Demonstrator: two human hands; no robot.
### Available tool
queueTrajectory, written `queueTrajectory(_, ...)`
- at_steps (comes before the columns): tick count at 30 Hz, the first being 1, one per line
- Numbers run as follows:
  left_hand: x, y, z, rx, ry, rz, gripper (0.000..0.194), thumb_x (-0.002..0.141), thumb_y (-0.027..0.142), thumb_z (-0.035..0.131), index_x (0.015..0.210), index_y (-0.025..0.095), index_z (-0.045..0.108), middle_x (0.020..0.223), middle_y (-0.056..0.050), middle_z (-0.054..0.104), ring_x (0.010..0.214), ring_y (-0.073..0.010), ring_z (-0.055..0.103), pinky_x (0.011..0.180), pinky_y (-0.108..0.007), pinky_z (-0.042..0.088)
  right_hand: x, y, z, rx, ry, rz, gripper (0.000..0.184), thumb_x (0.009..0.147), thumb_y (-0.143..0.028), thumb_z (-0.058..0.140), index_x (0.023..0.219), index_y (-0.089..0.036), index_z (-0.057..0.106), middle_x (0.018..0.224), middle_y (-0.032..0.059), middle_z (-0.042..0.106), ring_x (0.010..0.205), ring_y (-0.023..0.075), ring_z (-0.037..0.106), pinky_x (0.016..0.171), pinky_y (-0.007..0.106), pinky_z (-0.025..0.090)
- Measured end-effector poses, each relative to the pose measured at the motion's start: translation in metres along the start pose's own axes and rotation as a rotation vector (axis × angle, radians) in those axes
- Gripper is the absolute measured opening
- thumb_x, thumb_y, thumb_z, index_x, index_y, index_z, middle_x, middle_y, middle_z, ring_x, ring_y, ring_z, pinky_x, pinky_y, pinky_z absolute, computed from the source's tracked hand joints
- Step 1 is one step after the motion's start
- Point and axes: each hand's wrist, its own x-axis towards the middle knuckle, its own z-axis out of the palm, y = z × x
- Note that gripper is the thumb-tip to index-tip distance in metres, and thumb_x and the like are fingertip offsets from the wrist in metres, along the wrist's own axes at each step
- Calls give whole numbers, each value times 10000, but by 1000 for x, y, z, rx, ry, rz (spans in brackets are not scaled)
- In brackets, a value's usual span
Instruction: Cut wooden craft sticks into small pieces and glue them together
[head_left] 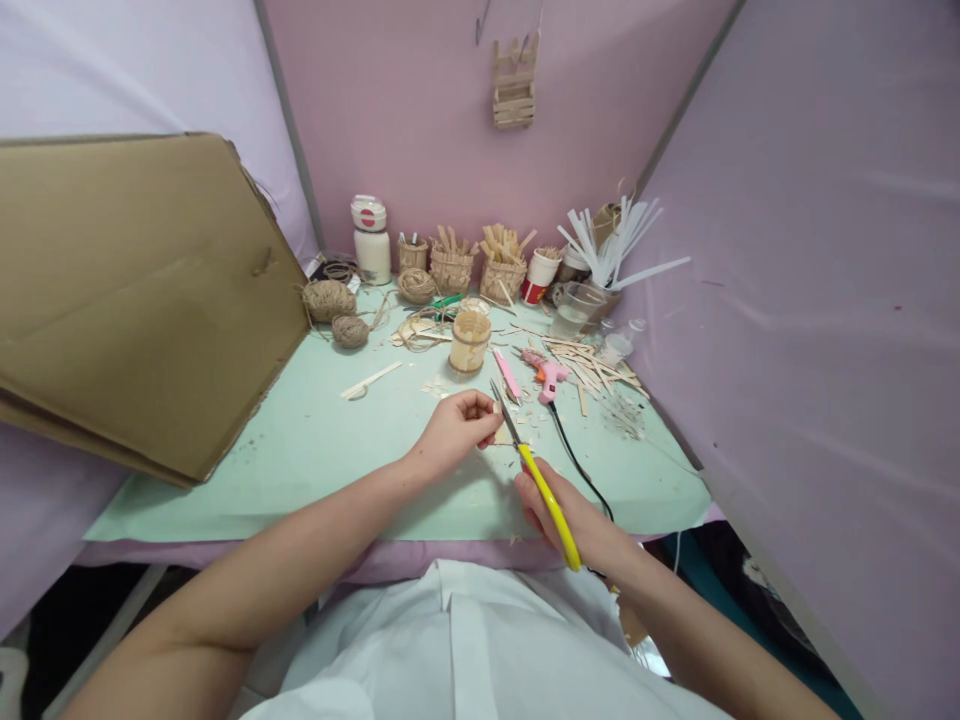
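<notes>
My right hand [551,500] is closed around yellow-handled scissors [551,497], whose blades point up and to the left. The blades lie close to the fingertips of my left hand [457,425], which pinches a small pale piece [496,407], apparently a bit of wood stick. Just beyond my left hand stands a small wooden bucket [469,342] with darker bands around it. A pink pen-like cutter [507,377] rests beside the blades. To the right of it lies a pink glue gun [551,377] with a black cord.
Loose wooden sticks [596,365] and scraps cover the table's right side. Along the back wall are stick-filled baskets [503,275], a white jar [372,250], and a container of white glue sticks [611,245]. Twine balls [330,300] sit left, beside a large cardboard sheet [150,290].
</notes>
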Motion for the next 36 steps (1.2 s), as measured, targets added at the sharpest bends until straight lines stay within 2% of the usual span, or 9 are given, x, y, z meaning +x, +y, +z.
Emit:
queueTrajectory(10, 0, 0, 0, -3, 3, -13, 120, 648, 233, 606, 691, 155, 526, 497, 58, 496, 438, -56, 432, 456, -186, 327, 0, -3, 2, 43, 14, 26, 345, 873, -528, 387, 722, -227, 312, 526, -72, 385, 448, 96, 330, 436, 231, 299)
queueTrajectory(14, 0, 1, -1, 12, -14, -17, 124, 655, 238, 604, 704, 147, 535, 502, 54, 503, 448, -58, 445, 457, -184, 327, 0, -3, 0, 30, -7, 37, 364, 858, -541, 420, 717, -225, 309, 516, -72, 398, 450, 97, 368, 442, 232, 318)
queueTrajectory(21, -1, 2, -2, 33, -35, -28, 124, 673, 242, 599, 717, 140, 543, 496, 58, 493, 447, -52, 436, 450, -177, 318, -2, 0, -3, 19, -57, 8, 348, 901, -544, 312, 775, -220, 324, 541, -67, 428, 454, 97, 379, 444, 233, 330)
queueTrajectory(27, -1, 3, -1, 39, -28, -31, 116, 677, 230, 595, 710, 140, 530, 494, 58, 492, 446, -52, 438, 451, -176, 322, -3, -2, -4, -41, -49, -21, 334, 902, -510, 338, 738, -221, 310, 590, -58, 411, 495, 102, 402, 496, 253, 360)
queueTrajectory(36, -1, 3, -1, 41, -21, -36, 116, 668, 227, 604, 695, 142, 529, 484, 60, 492, 439, -52, 436, 447, -175, 323, -2, 3, 0, -4, -35, 37, 369, 888, -565, 327, 760, -219, 319, 547, -68, 421, 468, 92, 380, 449, 225, 332)
